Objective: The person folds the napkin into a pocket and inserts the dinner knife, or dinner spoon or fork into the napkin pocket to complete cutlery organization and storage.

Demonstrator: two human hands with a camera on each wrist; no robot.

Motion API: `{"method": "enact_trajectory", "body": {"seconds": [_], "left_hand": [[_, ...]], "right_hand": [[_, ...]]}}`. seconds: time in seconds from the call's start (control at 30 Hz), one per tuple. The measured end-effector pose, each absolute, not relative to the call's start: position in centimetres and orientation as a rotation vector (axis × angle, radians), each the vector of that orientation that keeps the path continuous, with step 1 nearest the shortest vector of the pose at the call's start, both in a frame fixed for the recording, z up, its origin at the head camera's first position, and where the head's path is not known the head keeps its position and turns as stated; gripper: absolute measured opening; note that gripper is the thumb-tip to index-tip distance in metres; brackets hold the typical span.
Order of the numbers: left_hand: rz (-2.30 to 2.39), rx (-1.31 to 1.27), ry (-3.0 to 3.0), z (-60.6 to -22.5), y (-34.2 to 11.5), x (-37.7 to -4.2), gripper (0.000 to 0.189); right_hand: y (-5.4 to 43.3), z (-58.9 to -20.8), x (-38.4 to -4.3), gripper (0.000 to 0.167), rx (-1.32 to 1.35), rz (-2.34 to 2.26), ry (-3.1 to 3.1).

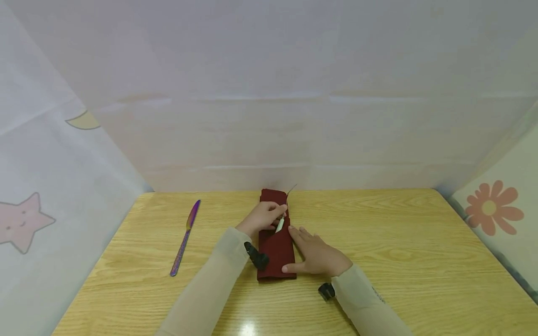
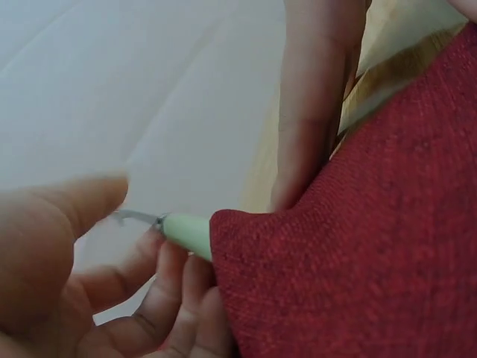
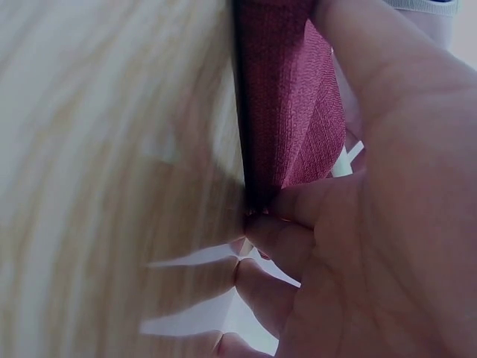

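A dark red folded cloth napkin [image 1: 278, 254] lies lengthwise on the table, with a slanted fold forming a pocket. A utensil with a pale green handle [image 2: 188, 235] and thin metal neck stands partly in that pocket, the handle's lower end hidden by cloth. My left hand [image 1: 265, 217] pinches the utensil near its neck, the other fingers curled beneath. Past the fingers, its thin metal end juts beyond the napkin's far right side; its shape is unclear. My right hand [image 1: 317, 254] lies along the napkin's right edge, fingers extended, thumb resting on the cloth's lower part.
A purple, iridescent table knife [image 1: 182, 247] lies at the left on the wooden table [image 1: 378, 233], blade pointing away. Pale fabric walls [image 1: 269, 130] rise behind the table and at both sides. Each wrist carries a small black camera.
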State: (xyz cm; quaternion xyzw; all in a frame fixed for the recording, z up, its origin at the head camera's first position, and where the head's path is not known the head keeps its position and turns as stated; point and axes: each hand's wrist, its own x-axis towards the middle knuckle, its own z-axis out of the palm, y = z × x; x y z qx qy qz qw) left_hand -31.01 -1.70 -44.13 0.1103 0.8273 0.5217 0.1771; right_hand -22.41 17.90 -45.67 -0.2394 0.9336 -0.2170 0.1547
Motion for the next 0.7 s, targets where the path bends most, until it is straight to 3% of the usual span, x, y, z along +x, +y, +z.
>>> {"method": "enact_trajectory", "body": {"seconds": [0.27, 0.7], "left_hand": [[1.461, 0.306, 2.473, -43.93, -1.73, -30.73, 0.016], [1.512, 0.208, 2.523, -43.89, -1.60, -30.37, 0.015]], "right_hand": [[17.93, -45.64, -22.35, 0.106, -0.696, -0.634, 2.683], [17.90, -45.67, -22.34, 0.106, -0.693, -0.641, 2.672]]}}
